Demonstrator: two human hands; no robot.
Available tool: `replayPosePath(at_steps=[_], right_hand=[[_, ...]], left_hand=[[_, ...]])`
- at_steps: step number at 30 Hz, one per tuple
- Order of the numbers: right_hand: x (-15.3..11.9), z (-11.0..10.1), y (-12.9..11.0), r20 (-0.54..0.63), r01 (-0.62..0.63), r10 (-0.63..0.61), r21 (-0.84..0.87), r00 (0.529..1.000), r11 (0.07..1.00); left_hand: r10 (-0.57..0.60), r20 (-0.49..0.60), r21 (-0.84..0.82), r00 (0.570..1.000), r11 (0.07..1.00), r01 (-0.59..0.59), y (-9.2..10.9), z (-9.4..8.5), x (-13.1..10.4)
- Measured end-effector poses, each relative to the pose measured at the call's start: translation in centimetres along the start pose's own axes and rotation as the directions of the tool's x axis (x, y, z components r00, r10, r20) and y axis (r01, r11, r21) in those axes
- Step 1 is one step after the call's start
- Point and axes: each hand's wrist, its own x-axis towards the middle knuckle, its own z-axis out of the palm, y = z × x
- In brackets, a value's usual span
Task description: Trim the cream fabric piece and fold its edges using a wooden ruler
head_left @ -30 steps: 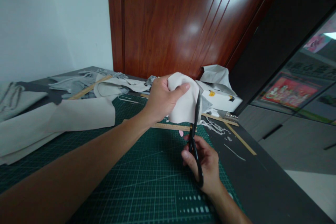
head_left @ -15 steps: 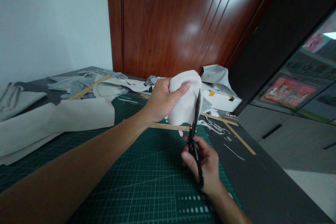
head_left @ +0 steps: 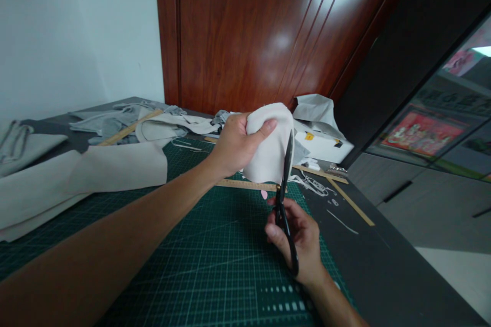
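My left hand (head_left: pixel 240 144) pinches a white piece of fabric (head_left: pixel 270 150) with a rounded top, thumb lying across its front face. The piece is held up above the green cutting mat (head_left: pixel 207 245). In my right hand (head_left: pixel 299 237) are black scissors (head_left: pixel 284 204), the fingers wrapped round their handles. Their blades point upward and lie along the right edge of the fabric, with a narrow strip of it showing beyond them. The blades look nearly closed on that edge.
Long white fabric panels (head_left: pixel 123 167) lie at the left, grey scraps (head_left: pixel 103 117) behind them. A wooden ruler (head_left: pixel 249 184) crosses the mat. White cords (head_left: pixel 314 184), more rulers (head_left: pixel 351 202) and a white box (head_left: pixel 326 147) are at the right.
The scissor blades have closed slightly along the fabric's right edge. The fabric and my left hand have shifted a touch to the left.
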Motion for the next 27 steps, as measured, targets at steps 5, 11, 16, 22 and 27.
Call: replayPosePath(at_steps=[5, 11, 16, 22, 27], right_hand=[[0.05, -0.01, -0.05, -0.008, 0.006, -0.006, -0.012, 1.0, 1.0], [0.13, -0.07, -0.01, -0.002, 0.006, -0.006, -0.013, 1.0, 1.0], [0.06, 0.05, -0.02, -0.012, 0.001, -0.001, 0.009, 1.0, 1.0], [0.04, 0.0, -0.01, -0.017, -0.003, 0.003, -0.021, 1.0, 1.0], [0.07, -0.05, -0.11, -0.012, 0.008, -0.008, -0.023, 1.0, 1.0]], left_hand=[[-0.009, -0.004, 0.003, 1.0, 1.0, 0.009, 0.11, 0.07, -0.14], [-0.005, -0.01, 0.016, 1.0, 1.0, 0.005, 0.29, 0.1, -0.19], [0.001, -0.003, 0.04, 1.0, 0.999, -0.001, 0.28, 0.07, -0.12], [-0.002, 0.02, 0.052, 1.0, 0.999, 0.001, 0.24, 0.09, -0.22], [0.004, 0.026, 0.063, 1.0, 0.998, -0.005, 0.31, 0.14, -0.29]])
